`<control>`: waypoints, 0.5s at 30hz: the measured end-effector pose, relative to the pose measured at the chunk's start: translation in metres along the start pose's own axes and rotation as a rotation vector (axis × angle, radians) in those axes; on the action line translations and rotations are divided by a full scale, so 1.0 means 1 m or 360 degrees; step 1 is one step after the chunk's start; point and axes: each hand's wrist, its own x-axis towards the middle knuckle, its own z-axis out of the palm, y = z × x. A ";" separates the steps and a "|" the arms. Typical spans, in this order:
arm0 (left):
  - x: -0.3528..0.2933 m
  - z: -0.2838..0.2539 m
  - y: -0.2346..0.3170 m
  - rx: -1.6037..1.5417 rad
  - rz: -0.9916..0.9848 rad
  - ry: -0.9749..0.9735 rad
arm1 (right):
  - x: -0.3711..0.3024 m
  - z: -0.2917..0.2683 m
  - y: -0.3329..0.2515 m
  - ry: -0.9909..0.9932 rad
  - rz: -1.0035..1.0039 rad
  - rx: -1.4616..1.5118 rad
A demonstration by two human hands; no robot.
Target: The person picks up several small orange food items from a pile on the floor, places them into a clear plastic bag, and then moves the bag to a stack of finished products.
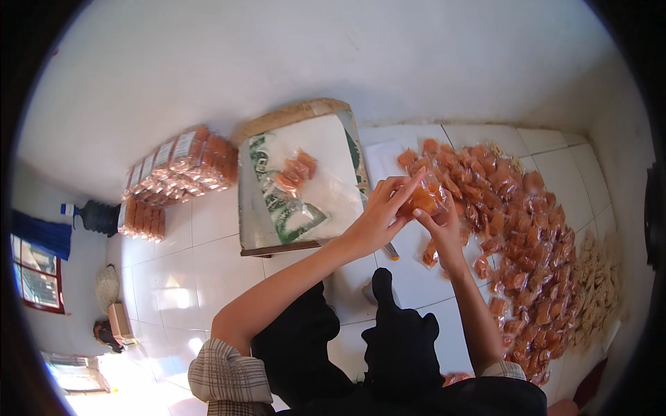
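Observation:
In front of my body, my left hand and my right hand come together around a small clear plastic packet with orange-brown contents. Fingers of both hands are closed on its film. To the left stands a low table whose white top bears green print. A few orange-brown packets in clear plastic lie on it, next to a clear plastic bag. Just below my left hand, a tool with an orange end lies on the floor, partly hidden.
A large heap of similar packets spreads over the tiles at the right. Beyond it lies a cream-coloured heap. Stacked bundles of packets stand left of the table. Farther left are a dark water jug and a cardboard box.

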 end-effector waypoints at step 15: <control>-0.080 -0.061 0.106 -0.2539 -0.0729 0.1105 | -0.079 0.122 -0.065 -0.0457 -0.0928 -0.0416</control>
